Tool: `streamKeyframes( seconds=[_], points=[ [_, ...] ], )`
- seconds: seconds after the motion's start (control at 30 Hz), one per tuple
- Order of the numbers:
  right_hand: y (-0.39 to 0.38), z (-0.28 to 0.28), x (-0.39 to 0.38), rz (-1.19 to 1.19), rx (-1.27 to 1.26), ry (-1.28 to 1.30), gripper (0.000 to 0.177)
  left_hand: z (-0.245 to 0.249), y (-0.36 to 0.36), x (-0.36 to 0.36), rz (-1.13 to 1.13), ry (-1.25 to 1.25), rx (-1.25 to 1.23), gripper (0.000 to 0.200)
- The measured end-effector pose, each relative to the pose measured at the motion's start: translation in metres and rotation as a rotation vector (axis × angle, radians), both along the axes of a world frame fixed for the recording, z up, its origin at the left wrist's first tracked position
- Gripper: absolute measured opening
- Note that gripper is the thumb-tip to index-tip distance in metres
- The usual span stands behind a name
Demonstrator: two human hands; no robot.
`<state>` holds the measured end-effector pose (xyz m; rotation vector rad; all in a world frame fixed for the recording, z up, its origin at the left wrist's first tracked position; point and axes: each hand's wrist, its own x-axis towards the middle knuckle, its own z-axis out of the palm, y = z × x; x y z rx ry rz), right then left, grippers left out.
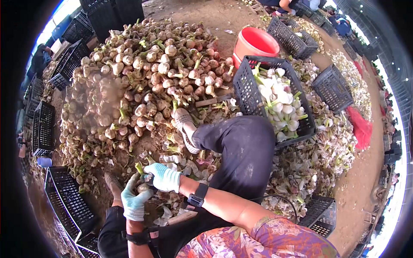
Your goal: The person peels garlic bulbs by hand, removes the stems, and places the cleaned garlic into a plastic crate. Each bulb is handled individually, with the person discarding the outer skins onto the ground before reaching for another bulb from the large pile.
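Low between my legs, both gloved hands meet. My left hand (135, 198), in a white and pale blue glove, is closed around a garlic bulb whose cut green stem (139, 167) points up. My right hand (162, 176), gloved the same way, is closed beside the stem. Something small and dark shows at its fingers, too hidden to name. A big heap of unpeeled garlic (163, 68) rises in front of me. Cleaned white garlic bulbs (282, 101) fill much of a black plastic crate (248, 84) by my right knee.
A red bucket (258, 42) stands behind the filled crate. Garlic skins (331, 148) cover the ground at right, with a red net bag (359, 128) on them. Black crates stand at left (69, 200) and far right (332, 88). Other people (282, 6) sit at the back.
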<state>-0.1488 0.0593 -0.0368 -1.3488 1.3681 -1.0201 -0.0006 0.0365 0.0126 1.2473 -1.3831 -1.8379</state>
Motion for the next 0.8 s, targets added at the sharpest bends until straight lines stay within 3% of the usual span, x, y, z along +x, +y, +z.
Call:
streamKeyframes(
  seconds=[0.07, 0.13, 0.17, 0.2, 0.27, 0.3, 0.33, 0.4, 0.43, 0.47, 0.53, 0.57, 0.6, 0.63, 0.67, 0.7, 0.73, 0.77, 0.8],
  points=[
    [0.003, 0.001, 0.000, 0.009, -0.020, -0.044, 0.011, 0.001, -0.001, 0.006, 0.084, -0.075, 0.014, 0.053],
    [0.000, -0.004, 0.006, -0.078, 0.333, -0.817, 0.013, 0.008, -0.001, 0.009, 0.103, 0.011, 0.035, 0.052],
    [0.004, 0.002, 0.005, -0.065, -0.101, -0.360, 0.020, 0.008, -0.003, 0.011, 0.086, -0.075, 0.019, 0.052],
    [0.005, 0.017, 0.004, -0.061, -0.098, -0.360, 0.020, 0.004, -0.004, 0.012, 0.090, -0.075, 0.021, 0.052],
    [0.002, 0.038, 0.000, 0.078, 0.204, 0.097, 0.018, -0.007, -0.004, 0.015, -0.118, -0.296, -0.497, 0.053],
    [0.000, 0.015, 0.010, 0.023, 0.182, -0.076, 0.015, -0.003, -0.003, 0.012, -0.160, -0.403, -0.630, 0.053],
    [-0.003, -0.008, 0.015, 0.022, 0.189, -0.073, 0.015, -0.001, -0.003, 0.011, -0.161, -0.400, -0.622, 0.053],
    [-0.007, -0.024, 0.019, -0.045, 0.196, -0.137, 0.011, 0.000, -0.005, 0.012, -0.131, -0.294, -0.425, 0.052],
    [-0.006, -0.032, 0.020, -0.049, 0.148, -0.007, 0.010, -0.012, -0.009, 0.024, -0.093, -0.182, -0.206, 0.054],
    [-0.005, -0.021, 0.018, -0.042, 0.154, -0.004, 0.010, -0.012, -0.010, 0.026, -0.086, -0.180, -0.199, 0.054],
    [-0.004, -0.002, 0.018, -0.076, 0.176, -0.225, 0.014, -0.008, -0.013, 0.029, -0.005, 0.387, 0.239, 0.050],
    [-0.003, -0.001, 0.021, -0.102, -0.002, -0.065, 0.018, -0.018, -0.012, 0.031, 0.159, 0.397, 0.316, 0.046],
    [0.000, 0.028, 0.013, -0.138, -0.074, 0.296, 0.022, -0.003, -0.017, 0.029, 0.180, 0.499, 0.559, 0.044],
    [0.002, 0.021, 0.015, -0.174, -0.218, 0.098, 0.027, -0.027, -0.021, 0.042, 0.129, 0.643, 0.569, 0.045],
    [-0.002, 0.016, 0.019, -0.200, -0.352, -0.039, 0.030, -0.021, -0.018, 0.030, 0.349, 0.511, 0.590, 0.049],
    [-0.006, 0.017, 0.019, -0.129, -0.315, 0.007, 0.029, -0.016, -0.019, 0.030, 0.327, 0.579, 0.651, 0.052],
    [-0.009, 0.019, 0.022, -0.226, -0.359, -0.068, 0.026, -0.008, -0.019, 0.031, 0.239, 0.525, 0.624, 0.051],
    [-0.007, 0.009, 0.021, -0.222, -0.116, 0.008, 0.021, -0.036, -0.020, 0.038, 0.243, 0.513, 0.490, 0.052],
    [-0.011, 0.013, 0.023, -0.226, -0.087, -0.189, 0.018, -0.030, -0.018, 0.042, 0.099, 0.405, 0.312, 0.064]
  ],
)
